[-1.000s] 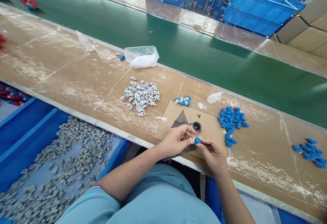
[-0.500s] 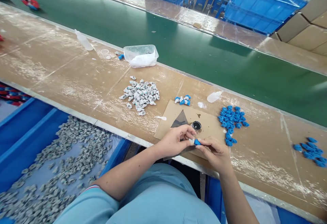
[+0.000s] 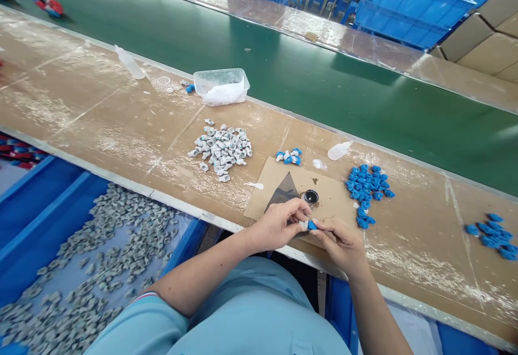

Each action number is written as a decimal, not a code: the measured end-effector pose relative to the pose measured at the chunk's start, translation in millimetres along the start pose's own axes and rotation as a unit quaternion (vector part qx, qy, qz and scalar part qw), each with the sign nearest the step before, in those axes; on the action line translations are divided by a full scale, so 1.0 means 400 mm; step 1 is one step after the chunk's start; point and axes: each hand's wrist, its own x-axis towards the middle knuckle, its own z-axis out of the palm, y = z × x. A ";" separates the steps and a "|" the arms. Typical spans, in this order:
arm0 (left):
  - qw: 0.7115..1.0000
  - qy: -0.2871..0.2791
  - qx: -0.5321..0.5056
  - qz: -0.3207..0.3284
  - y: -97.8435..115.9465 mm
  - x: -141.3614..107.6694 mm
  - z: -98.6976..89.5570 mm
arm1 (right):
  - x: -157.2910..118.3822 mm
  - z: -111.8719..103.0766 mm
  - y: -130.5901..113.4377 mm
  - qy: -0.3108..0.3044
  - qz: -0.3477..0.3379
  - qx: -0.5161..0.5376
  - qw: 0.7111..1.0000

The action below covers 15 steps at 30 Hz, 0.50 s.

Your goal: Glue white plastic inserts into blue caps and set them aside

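Small blue piece [image 3: 312, 225], against pale grey piece [image 3: 303, 226], between fingers [image 3: 328, 225]

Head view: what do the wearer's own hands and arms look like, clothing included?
Left hand and right hand are gloveless; both forearms are bare. The short left sleeve is light blue, its hem edged with red and white stripes.

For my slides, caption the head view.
Left hand pinches a pale piece, right hand a blue piece, near a small jar.
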 end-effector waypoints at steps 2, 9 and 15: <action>1.000 0.000 0.020 -0.001 0.008 0.000 -0.001 | -0.003 0.003 -0.005 0.012 -0.015 -0.016 1.000; 0.999 -0.025 0.039 -0.025 0.011 -0.006 0.002 | -0.001 -0.012 -0.016 -0.040 -0.046 -0.013 0.998; 0.999 -0.026 0.012 -0.033 0.011 -0.016 0.004 | 0.016 -0.033 -0.035 -0.082 -0.002 -0.017 0.997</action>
